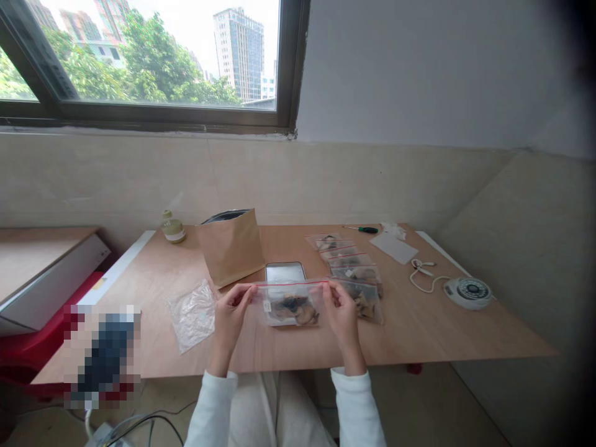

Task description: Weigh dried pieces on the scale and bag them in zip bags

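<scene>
The wooden desk (419, 335) fills the middle of the view, set against a tiled wall below a dark-framed window (153, 118).

At about 11 o'clock from the desk's centre stands a brown paper pouch (231, 248), upright and open at the top. Further toward 10 o'clock, near the wall, sits a small jar with a greenish lid (173, 228).

At 9 o'clock from the hands lies a crumpled clear plastic bag (193, 313), flat on the desk and just beside the left wrist.

At 1 o'clock from the hands, a row of clear zip bags with red seal strips (351, 264) runs away toward the wall, each overlapping the next, with dark dried pieces inside.

Directly at 12 o'clock, between the pouch and that row, lies a small digital scale (285, 272) with a shiny top.

At 3 o'clock near the desk's right edge rests a round white device (468, 292) with a white cord looping toward the centre. At 2 o'clock lies a flat white sheet (394, 248), and beyond it a screwdriver with a green handle (363, 230).

The zip bag (291, 303) in hand is near the front edge of the desk, at 6 o'clock from the scale, holding dark and tan dried pieces. The left hand (230, 316) has its grip pinching the bag's upper left corner at the red seal. The right hand (342, 313) has its grip pinching the upper right corner, so the seal line is stretched level between them.
</scene>
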Action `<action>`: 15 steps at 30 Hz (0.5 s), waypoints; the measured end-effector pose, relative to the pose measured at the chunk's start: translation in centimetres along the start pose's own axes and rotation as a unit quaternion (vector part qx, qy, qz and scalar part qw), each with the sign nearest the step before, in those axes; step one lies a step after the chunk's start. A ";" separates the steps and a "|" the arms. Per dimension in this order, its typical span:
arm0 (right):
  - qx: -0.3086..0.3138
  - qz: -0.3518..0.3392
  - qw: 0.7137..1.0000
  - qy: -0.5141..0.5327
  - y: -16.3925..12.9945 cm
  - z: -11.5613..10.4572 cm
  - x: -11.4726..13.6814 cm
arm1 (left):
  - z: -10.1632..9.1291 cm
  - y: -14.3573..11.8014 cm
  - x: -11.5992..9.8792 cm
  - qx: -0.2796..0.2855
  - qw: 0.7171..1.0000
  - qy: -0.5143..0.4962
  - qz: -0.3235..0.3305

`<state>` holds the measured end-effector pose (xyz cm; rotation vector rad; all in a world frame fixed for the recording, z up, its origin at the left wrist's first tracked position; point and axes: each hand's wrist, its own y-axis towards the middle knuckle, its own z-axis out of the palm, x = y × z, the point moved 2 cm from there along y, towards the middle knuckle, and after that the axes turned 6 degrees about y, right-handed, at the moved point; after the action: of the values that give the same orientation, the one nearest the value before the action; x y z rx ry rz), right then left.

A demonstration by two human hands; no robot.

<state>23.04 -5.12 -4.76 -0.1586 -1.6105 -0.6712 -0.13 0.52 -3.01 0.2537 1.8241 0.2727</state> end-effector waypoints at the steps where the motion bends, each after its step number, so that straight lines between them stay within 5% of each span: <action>1: -0.009 -0.006 1.000 -0.005 -0.1 0.1 0.0 | -0.1 0.0 -0.1 -0.008 1.000 0.020 0.012; 11: -0.010 -0.124 0.985 -0.116 0.6 1.3 1.9 | -0.2 -0.6 -1.6 -0.065 0.989 0.095 0.096; 15: 0.116 -0.205 0.951 -0.200 0.4 4.2 5.5 | -0.1 -0.9 -2.5 -0.069 0.981 0.121 0.135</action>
<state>18.72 -4.18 0.50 0.2361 -2.1300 -0.7908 0.44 -1.10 -0.98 0.3842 1.9982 0.6424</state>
